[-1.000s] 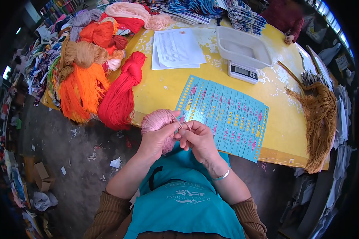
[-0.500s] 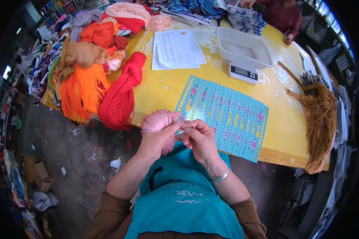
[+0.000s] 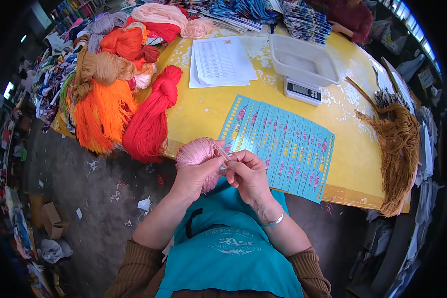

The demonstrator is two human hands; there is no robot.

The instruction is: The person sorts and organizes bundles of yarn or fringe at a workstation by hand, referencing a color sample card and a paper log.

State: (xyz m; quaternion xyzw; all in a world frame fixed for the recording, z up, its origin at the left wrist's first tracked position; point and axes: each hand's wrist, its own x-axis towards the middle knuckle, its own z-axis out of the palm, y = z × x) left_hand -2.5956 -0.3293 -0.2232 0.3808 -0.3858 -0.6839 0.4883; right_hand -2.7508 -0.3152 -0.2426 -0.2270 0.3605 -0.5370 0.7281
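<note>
A bundle of pink thread (image 3: 196, 153) is gripped in my left hand (image 3: 198, 174), in front of the table's near edge. My right hand (image 3: 248, 174) is close beside it, thumb and forefinger pinching a few pink strands drawn from the bundle. The exact spot where the strands meet the fingertips is small and partly hidden. Just beyond my hands, a row of overlapping turquoise cards (image 3: 288, 144) with yellow dots and pink flowers lies on the yellow table (image 3: 203, 111).
Red thread (image 3: 151, 114) and orange thread (image 3: 102, 114) hang over the table's left side. Printed sheets (image 3: 221, 62) lie behind the cards. A clear plastic tub (image 3: 303, 57) sits on a digital scale (image 3: 303, 92). Brown thread (image 3: 397, 149) drapes off the right edge. A co-worker (image 3: 350, 20) is across the table.
My right fingers have shifted slightly at the strands, while the bundle stays in place. Across the table, the co-worker's arm has drawn back from the edge and now bends inward.
</note>
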